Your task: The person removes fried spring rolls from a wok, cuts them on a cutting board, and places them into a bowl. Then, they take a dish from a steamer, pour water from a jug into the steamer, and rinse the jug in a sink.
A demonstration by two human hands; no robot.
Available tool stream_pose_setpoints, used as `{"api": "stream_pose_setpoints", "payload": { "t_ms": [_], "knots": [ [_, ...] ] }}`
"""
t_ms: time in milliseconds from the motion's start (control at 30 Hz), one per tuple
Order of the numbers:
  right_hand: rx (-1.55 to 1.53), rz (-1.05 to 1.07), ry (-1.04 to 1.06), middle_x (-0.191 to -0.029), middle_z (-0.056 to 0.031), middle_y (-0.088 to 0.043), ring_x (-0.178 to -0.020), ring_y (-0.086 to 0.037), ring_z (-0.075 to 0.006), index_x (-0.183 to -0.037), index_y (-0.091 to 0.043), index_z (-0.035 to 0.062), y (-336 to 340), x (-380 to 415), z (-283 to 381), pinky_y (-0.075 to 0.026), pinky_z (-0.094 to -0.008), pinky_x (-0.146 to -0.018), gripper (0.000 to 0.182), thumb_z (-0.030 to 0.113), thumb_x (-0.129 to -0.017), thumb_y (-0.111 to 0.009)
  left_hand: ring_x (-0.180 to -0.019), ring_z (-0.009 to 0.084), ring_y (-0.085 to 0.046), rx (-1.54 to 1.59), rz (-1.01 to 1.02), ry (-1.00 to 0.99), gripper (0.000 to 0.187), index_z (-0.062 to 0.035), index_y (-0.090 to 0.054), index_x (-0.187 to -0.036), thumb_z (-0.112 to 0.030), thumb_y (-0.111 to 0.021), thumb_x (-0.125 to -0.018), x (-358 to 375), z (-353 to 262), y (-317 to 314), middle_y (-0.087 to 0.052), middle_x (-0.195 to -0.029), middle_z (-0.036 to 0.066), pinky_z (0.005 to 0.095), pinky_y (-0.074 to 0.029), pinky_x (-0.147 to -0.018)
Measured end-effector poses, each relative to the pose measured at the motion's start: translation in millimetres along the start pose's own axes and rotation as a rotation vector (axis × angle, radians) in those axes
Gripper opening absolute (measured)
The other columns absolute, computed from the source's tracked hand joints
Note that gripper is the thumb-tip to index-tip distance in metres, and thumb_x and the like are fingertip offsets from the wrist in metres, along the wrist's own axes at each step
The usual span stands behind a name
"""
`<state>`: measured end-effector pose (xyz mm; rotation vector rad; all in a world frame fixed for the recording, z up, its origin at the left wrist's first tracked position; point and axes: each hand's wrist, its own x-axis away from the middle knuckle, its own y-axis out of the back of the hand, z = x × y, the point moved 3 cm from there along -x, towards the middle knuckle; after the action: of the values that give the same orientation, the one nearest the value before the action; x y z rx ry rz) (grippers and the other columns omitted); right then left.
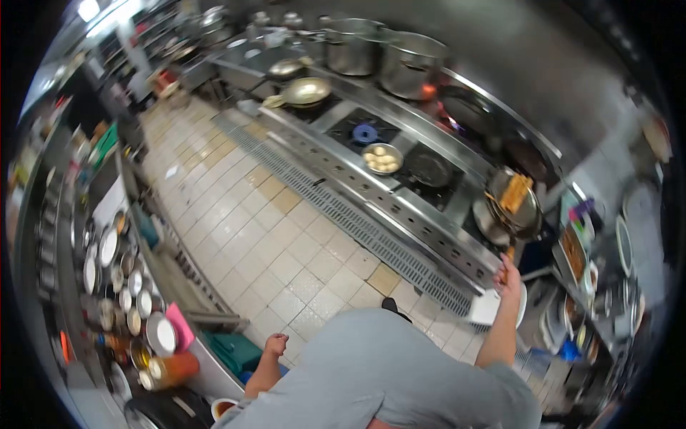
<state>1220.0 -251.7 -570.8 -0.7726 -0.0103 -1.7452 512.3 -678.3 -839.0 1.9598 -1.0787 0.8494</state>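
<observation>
At the right end of the stove, my right hand [508, 279] is closed around the handle of a pan [528, 221]. Golden-brown, strip-shaped food [516, 193] lies in the pan. Another round metal vessel [489, 223] is partly hidden beside and beneath it. My left hand [276, 344] hangs low by my side, away from the stove, with its fingers curled and nothing visible in them.
The stove holds a small pan of round pale pieces [381, 159], a lit blue burner [365, 134], a wide pan [306, 91] and tall pots [412, 64]. Flames show near a dark wok [464, 106]. A counter with bowls [161, 334] stands left; a food tray [572, 252] sits right.
</observation>
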Motion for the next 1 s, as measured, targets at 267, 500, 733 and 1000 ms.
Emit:
{"api": "stream_pose_setpoints", "payload": {
  "t_ms": [267, 500, 733, 1000],
  "knots": [
    [0.294, -0.129, 0.271, -0.057, 0.0109, -0.031, -0.044, -0.031, -0.0023, -0.102, -0.058, 0.0224, -51, 55, -7, -0.023, -0.0231, -0.036, 0.011, 0.029, -0.098, -0.065, -0.069, 0.0237, -0.067, -0.190, -0.125, -0.090, 0.038, -0.0040, -0.073, -0.097, -0.039, -0.068, -0.085, 11, 41, 35, -0.071, -0.082, 0.011, 0.0393, -0.055, -0.061],
    [0.671, -0.005, 0.088, -0.134, -0.0064, -0.038, -0.119, -0.035, -0.0197, -0.152, -0.035, 0.0124, -187, 171, 15, -0.029, -0.0344, -0.096, 0.070, 0.039, -0.094, -0.063, -0.057, 0.0179, -0.059, 0.039, -0.131, -0.047, 0.037, -0.0055, -0.072, -0.104, -0.038, -0.068, -0.087, 6, -18, 55, -0.064, -0.071, 0.007, 0.0359, -0.050, -0.052],
    [0.600, 0.360, 0.078, -0.076, 0.0026, -0.058, -0.060, -0.052, -0.0174, -0.135, -0.057, 0.0076, -372, 112, -42, -0.037, -0.0374, -0.052, 0.047, 0.034, -0.097, -0.058, -0.089, 0.0256, -0.069, 0.092, -0.264, -0.247, 0.039, -0.0047, -0.071, -0.110, -0.038, -0.068, -0.089, -64, -157, 96, -0.073, -0.099, 0.015, 0.0375, -0.055, -0.081],
    [0.446, 1.062, -0.507, -0.062, -0.0019, -0.045, -0.036, -0.038, -0.0125, -0.135, -0.045, 0.0072, -625, -50, -204, -0.031, -0.0276, -0.032, 0.036, 0.015, -0.100, -0.049, -0.110, 0.0339, -0.065, -0.167, -0.480, -0.178, 0.046, -0.0065, -0.068, -0.118, -0.042, -0.064, -0.089, -78, -171, 199, -0.069, -0.116, 0.019, 0.0403, -0.050, -0.098]
  ]
}}
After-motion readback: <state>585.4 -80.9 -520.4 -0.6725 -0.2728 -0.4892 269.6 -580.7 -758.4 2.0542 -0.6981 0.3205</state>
